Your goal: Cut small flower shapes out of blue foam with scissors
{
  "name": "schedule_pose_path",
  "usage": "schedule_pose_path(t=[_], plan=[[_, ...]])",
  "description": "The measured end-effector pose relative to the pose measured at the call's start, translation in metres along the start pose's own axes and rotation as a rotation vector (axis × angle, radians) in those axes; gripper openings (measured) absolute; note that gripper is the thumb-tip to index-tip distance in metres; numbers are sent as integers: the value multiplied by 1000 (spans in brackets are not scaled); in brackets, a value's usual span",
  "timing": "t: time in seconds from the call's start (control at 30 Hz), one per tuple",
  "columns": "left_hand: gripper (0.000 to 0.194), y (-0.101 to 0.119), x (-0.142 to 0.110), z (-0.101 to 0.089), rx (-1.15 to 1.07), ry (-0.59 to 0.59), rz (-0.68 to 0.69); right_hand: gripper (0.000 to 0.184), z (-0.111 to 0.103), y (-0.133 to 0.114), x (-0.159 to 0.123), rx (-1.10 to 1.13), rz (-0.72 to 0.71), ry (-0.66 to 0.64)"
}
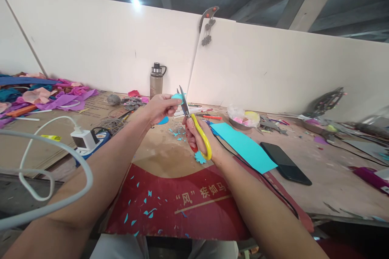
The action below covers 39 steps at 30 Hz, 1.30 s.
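Note:
Between the thumb and fingers of my left hand is a small turquoise paper piece. My right hand is wrapped round scissors with yellow and red handles. Their blades point up and stand slightly apart, right at the paper's edge. Below my right hand lies a turquoise cut-out with a scalloped edge. A larger turquoise sheet rests to the right of my wrist. Small turquoise scraps are scattered over the red printed cardboard.
A black phone lies beside the sheet, and a dark cable runs past it. A drink bottle stands against the white partition. At left are a charger, its white cable and crumpled coloured material.

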<state>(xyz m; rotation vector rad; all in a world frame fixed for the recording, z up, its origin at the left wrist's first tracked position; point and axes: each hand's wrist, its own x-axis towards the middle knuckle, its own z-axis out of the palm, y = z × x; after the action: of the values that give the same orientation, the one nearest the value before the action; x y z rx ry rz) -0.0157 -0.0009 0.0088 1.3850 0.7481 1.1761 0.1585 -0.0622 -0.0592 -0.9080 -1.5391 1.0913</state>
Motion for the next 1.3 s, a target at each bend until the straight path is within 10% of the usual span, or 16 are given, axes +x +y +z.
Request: schedule_pose_path(t=[1.3], plan=[[41, 0, -6, 12, -60, 34, -27, 73, 5, -3, -3, 89, 1, 59]])
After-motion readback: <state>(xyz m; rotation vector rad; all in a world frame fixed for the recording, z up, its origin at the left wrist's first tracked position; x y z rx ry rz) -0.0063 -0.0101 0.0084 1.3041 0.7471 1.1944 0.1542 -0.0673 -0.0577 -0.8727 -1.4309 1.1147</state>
